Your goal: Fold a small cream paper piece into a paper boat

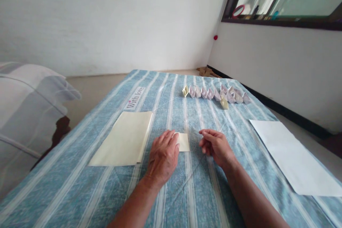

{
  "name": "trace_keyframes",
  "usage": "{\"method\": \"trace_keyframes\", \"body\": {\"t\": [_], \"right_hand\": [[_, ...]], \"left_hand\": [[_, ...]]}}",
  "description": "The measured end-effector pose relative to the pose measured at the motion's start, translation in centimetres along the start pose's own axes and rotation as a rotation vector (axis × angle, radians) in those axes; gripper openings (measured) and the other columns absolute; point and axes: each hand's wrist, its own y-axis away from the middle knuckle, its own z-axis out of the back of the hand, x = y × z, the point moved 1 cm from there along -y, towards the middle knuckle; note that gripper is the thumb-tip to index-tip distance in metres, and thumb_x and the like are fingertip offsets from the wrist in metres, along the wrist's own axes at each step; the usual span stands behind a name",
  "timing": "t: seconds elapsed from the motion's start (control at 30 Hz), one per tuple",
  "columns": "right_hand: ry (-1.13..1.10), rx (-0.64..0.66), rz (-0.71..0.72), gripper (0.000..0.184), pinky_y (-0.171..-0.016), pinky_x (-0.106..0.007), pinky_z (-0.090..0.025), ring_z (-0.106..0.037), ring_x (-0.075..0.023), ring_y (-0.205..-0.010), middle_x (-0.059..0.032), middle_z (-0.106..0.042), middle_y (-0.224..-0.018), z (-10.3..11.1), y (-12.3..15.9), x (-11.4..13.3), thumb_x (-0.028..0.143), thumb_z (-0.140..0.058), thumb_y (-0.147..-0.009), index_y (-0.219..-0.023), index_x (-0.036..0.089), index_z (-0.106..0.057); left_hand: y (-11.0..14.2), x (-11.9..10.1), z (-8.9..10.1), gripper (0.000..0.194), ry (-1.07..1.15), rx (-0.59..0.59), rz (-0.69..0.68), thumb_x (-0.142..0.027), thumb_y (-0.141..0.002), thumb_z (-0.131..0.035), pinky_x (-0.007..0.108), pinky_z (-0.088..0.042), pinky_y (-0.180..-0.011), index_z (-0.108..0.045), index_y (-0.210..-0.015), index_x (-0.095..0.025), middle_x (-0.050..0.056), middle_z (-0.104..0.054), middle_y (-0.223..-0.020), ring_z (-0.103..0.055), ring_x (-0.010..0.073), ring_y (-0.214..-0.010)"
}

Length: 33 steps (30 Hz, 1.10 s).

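Striped cloth [175, 203] bears small paper [184, 143] under flat left hand [164, 152]; right hand [216, 146] half-curled, empty

The left hand [163, 153] hides part of a small cream paper square [184, 142] from me, and whether the right hand [217, 146], with its fingers curled under, holds anything I can't tell. Small pale-purple folded paper shapes [217, 95] overlap too closely to count, and the little objects [255, 11] along the windowsill are too small to name. Both bare forearms [253, 194] and the blue-and-white striped cloth [203, 196] run out of view below.
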Motion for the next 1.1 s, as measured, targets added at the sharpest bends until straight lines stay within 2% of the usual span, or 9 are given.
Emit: {"method": "trace_keyframes", "body": {"t": [0.1, 0.2, 0.3, 0.47, 0.7, 0.8, 0.87, 1.0, 1.1], "right_hand": [[-0.077, 0.023, 0.026, 0.038, -0.032, -0.017, -0.029, -0.052, -0.0092, -0.034, 0.0010, -0.064, -0.053, 0.3, 0.0, -0.2, 0.044, -0.075, -0.066, -0.087, 0.016, -0.062], [-0.133, 0.063, 0.045, 0.036, -0.033, -0.017, -0.031, -0.052, -0.0094, -0.035, 0.0004, -0.065, -0.054, 0.7, 0.0, -0.2, 0.043, -0.076, -0.068, -0.087, 0.015, -0.062], [-0.176, 0.091, 0.061, 0.036, -0.033, -0.017, -0.033, -0.053, -0.0096, -0.035, 0.0003, -0.065, -0.054, 1.2, 0.0, -0.2, 0.042, -0.077, -0.069, -0.089, 0.015, -0.063], [-0.209, 0.150, 0.062, 0.035, -0.033, -0.017, -0.034, -0.056, -0.0107, -0.036, -0.0003, -0.067, -0.055, 1.5, 0.1, -0.3, 0.041, -0.076, -0.071, -0.090, 0.015, -0.064], [-0.230, 0.236, 0.057, 0.028, -0.033, -0.016, -0.037, -0.057, -0.0109, -0.036, -0.0021, -0.068, -0.056, 1.4, 0.3, -0.3, 0.034, -0.076, -0.073, -0.089, 0.014, -0.066], [-0.264, 0.277, 0.055, 0.025, -0.033, -0.015, -0.039, -0.059, -0.0112, -0.038, -0.0040, -0.070, -0.059, 1.3, 0.3, -0.4, 0.032, -0.075, -0.075, -0.088, 0.013, -0.066], [-0.299, 0.310, 0.050, 0.024, -0.036, -0.016, -0.044, -0.065, -0.0133, -0.046, -0.0063, -0.073, -0.067, 1.2, 0.2, -0.6, 0.030, -0.075, -0.075, -0.089, 0.013, -0.066], [-0.328, 0.362, -0.002, 0.025, -0.043, -0.020, -0.053, -0.074, -0.0222, -0.073, -0.0122, -0.075, -0.085, 0.8, 0.4, -0.7, 0.026, -0.073, -0.077, -0.096, 0.012, -0.064], [-0.323, 0.369, -0.080, 0.023, -0.046, -0.022, -0.056, -0.074, -0.0250, -0.079, -0.0146, -0.074, -0.089, 0.3, 0.8, -0.6, 0.023, -0.069, -0.080, -0.098, 0.011, -0.062]], "left_hand": [[-0.3, 0.5, -0.3, 0.037, -0.011, 0.078, -0.016, -0.012, -0.092, -0.038, 0.053, -0.041, -0.102, -0.058, -0.121, -0.017, 0.012, -0.061, -0.131, -0.050, 0.0289, -0.127], [-0.4, 0.4, -0.3, 0.032, -0.012, 0.125, -0.022, -0.014, -0.092, -0.040, 0.054, -0.038, -0.103, -0.061, -0.116, -0.018, 0.011, -0.062, -0.129, -0.051, 0.0286, -0.125], [-0.6, 0.1, 0.1, 0.024, -0.004, 0.110, -0.036, -0.015, -0.090, -0.046, 0.048, -0.042, -0.099, -0.064, -0.106, -0.017, 0.011, -0.066, -0.116, -0.057, 0.0267, -0.113], [-0.8, -0.3, 1.0, 0.014, -0.120, 0.119, -0.014, -0.022, -0.087, -0.055, 0.040, -0.048, -0.080, -0.068, -0.085, -0.017, 0.008, -0.066, -0.088, -0.060, 0.0254, -0.086], [-0.2, -1.4, 2.2, 0.024, -0.310, 0.150, 0.079, -0.033, -0.086, -0.059, 0.046, -0.049, -0.076, -0.067, -0.069, -0.018, 0.008, -0.062, -0.069, -0.060, 0.0279, -0.075], [0.2, -1.4, 2.2, 0.013, -0.261, 0.074, 0.057, -0.026, -0.081, -0.066, 0.048, -0.051, -0.077, -0.068, -0.075, -0.015, 0.010, -0.066, -0.079, -0.061, 0.0295, -0.081], [0.4, -1.4, 1.9, 0.008, -0.170, -0.004, -0.047, -0.016, -0.081, -0.063, 0.046, -0.053, -0.082, -0.068, -0.086, -0.012, 0.013, -0.068, -0.093, -0.061, 0.0295, -0.091], [1.0, -1.4, 1.0, 0.028, -0.022, -0.080, -0.286, -0.002, -0.087, -0.043, 0.042, -0.053, -0.093, -0.067, -0.100, -0.009, 0.015, -0.069, -0.108, -0.061, 0.0266, -0.106], [1.2, -1.3, 0.4, 0.033, 0.023, -0.019, -0.308, 0.001, -0.086, -0.038, 0.043, -0.054, -0.094, -0.067, -0.101, -0.009, 0.015, -0.069, -0.111, -0.062, 0.0265, -0.108]]}}
